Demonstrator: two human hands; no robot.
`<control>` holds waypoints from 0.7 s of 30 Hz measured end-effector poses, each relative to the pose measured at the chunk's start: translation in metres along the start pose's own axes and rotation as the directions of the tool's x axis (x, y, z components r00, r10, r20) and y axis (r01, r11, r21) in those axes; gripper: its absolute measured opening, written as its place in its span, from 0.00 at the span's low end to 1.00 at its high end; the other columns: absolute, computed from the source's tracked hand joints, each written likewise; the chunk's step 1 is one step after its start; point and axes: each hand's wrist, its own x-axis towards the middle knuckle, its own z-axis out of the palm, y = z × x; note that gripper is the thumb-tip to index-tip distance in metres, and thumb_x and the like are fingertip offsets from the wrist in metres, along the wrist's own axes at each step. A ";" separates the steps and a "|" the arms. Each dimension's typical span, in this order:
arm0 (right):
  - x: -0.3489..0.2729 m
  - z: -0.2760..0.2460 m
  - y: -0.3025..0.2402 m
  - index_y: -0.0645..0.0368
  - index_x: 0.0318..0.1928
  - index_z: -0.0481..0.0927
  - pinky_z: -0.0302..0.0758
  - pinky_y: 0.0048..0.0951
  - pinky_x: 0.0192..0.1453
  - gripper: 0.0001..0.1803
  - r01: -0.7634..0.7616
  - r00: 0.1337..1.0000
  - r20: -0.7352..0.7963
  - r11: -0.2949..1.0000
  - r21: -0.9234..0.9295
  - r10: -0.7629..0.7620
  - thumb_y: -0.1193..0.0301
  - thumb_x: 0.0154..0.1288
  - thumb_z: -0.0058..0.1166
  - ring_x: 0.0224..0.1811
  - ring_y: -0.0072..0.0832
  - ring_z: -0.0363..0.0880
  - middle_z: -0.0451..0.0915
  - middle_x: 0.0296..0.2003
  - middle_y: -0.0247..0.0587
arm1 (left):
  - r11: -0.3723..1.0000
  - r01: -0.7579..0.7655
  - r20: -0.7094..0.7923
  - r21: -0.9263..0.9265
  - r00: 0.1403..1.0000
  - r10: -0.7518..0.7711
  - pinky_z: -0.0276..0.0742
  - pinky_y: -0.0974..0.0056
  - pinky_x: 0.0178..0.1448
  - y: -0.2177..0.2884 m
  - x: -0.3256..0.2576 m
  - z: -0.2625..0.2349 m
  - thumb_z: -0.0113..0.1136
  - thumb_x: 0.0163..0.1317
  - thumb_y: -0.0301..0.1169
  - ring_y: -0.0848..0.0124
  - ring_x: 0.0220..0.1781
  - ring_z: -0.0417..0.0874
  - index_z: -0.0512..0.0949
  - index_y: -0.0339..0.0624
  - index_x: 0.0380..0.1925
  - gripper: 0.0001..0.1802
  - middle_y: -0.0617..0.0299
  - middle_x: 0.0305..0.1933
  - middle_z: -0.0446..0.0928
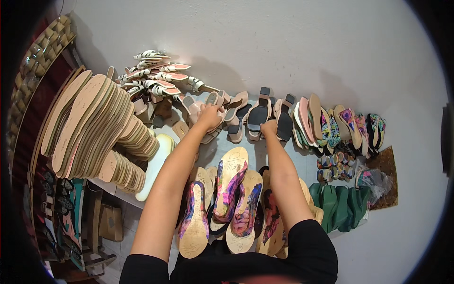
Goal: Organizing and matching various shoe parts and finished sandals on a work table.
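My left hand [209,117] is closed around a beige heeled sandal [193,107] in a group of similar ones toward the back of the table. My right hand [268,127] grips the edge of an upturned heeled sandal [258,116] with a black sole; its fingertips are partly hidden. Right beside that hand lies another upturned black-soled sandal [285,124]. Between my two hands, more beige sandals [234,124] rest on their sides with dark heels showing. Below my forearms, floral-strapped soles [230,177] lie in a pile close to my body.
Tall stacks of bare insoles [90,123] fill the left, beside a pile of white strapped sandals [158,73]. Colourful sandals [350,124] line the right, with green soles [341,203] and a plastic bag [376,184] nearer. A pale wall [283,42] stands behind the table.
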 end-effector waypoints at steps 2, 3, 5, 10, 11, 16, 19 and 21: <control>-0.006 0.001 -0.003 0.62 0.37 0.73 0.76 0.36 0.35 0.10 0.009 0.953 -0.300 0.991 -0.132 -0.049 0.73 0.53 0.53 0.38 0.39 0.76 0.72 0.40 0.50 | 0.999 0.035 -0.004 0.035 0.999 -0.035 0.55 0.48 0.58 0.001 -0.011 -0.004 0.59 0.43 0.34 0.55 0.60 0.58 0.76 0.55 0.40 0.19 0.56 0.56 0.64; -0.010 -0.001 -0.005 0.59 0.39 0.71 0.74 0.36 0.38 0.12 0.287 0.885 -0.287 0.916 -0.281 -0.365 0.74 0.51 0.51 0.41 0.39 0.73 0.69 0.41 0.48 | 0.994 0.078 -0.011 0.073 0.997 -0.077 0.48 0.46 0.62 -0.001 -0.016 -0.005 0.59 0.43 0.35 0.54 0.64 0.52 0.76 0.58 0.41 0.20 0.56 0.60 0.60; -0.017 0.000 -0.012 0.57 0.40 0.69 0.71 0.38 0.40 0.14 0.662 0.613 -0.160 0.614 -0.429 -0.773 0.74 0.49 0.50 0.43 0.40 0.69 0.67 0.41 0.46 | 0.988 0.113 0.043 0.100 0.992 -0.118 0.45 0.45 0.63 -0.010 -0.022 -0.007 0.59 0.43 0.35 0.55 0.65 0.51 0.75 0.60 0.43 0.21 0.56 0.61 0.60; -0.040 0.018 -0.036 0.53 0.47 0.68 0.69 0.41 0.42 0.28 0.919 0.323 0.242 0.242 -0.312 -0.915 0.67 0.41 0.60 0.47 0.41 0.66 0.65 0.46 0.44 | 0.974 -0.085 0.191 0.208 0.981 0.044 0.34 0.43 0.66 -0.048 -0.005 0.010 0.57 0.45 0.38 0.59 0.69 0.45 0.73 0.63 0.48 0.24 0.56 0.61 0.60; -0.040 0.021 -0.037 0.49 0.50 0.67 0.68 0.42 0.48 0.33 0.899 0.383 0.334 0.266 -0.347 -0.861 0.63 0.40 0.63 0.52 0.40 0.63 0.63 0.49 0.44 | 0.976 -0.102 0.232 0.193 0.971 0.056 0.32 0.45 0.67 -0.040 -0.006 0.012 0.57 0.45 0.39 0.57 0.69 0.44 0.74 0.61 0.47 0.24 0.48 0.62 0.54; -0.044 0.043 -0.048 0.43 0.54 0.63 0.67 0.44 0.52 0.36 0.933 0.351 0.495 0.251 -0.259 -0.795 0.61 0.41 0.63 0.53 0.47 0.65 0.57 0.54 0.51 | 0.979 -0.096 0.257 0.178 0.965 0.048 0.30 0.49 0.68 -0.046 -0.017 0.010 0.57 0.44 0.45 0.53 0.69 0.40 0.73 0.63 0.48 0.26 0.38 0.64 0.46; -0.034 0.062 -0.049 0.42 0.57 0.59 0.67 0.44 0.53 0.38 0.804 0.563 0.472 0.581 -0.124 -0.678 0.57 0.43 0.62 0.50 0.60 0.64 0.56 0.53 0.70 | 0.971 -0.106 0.311 0.212 0.950 0.036 0.33 0.47 0.67 -0.048 -0.017 0.009 0.56 0.45 0.45 0.59 0.69 0.41 0.73 0.61 0.49 0.26 0.46 0.61 0.58; -0.015 0.070 -0.041 0.41 0.58 0.58 0.67 0.43 0.53 0.41 0.786 0.578 0.494 0.605 -0.125 -0.649 0.57 0.41 0.64 0.51 0.59 0.63 0.56 0.53 0.71 | 0.974 -0.119 0.320 0.193 0.946 0.052 0.33 0.48 0.67 -0.047 -0.012 0.013 0.56 0.45 0.44 0.59 0.70 0.40 0.73 0.60 0.49 0.26 0.43 0.61 0.55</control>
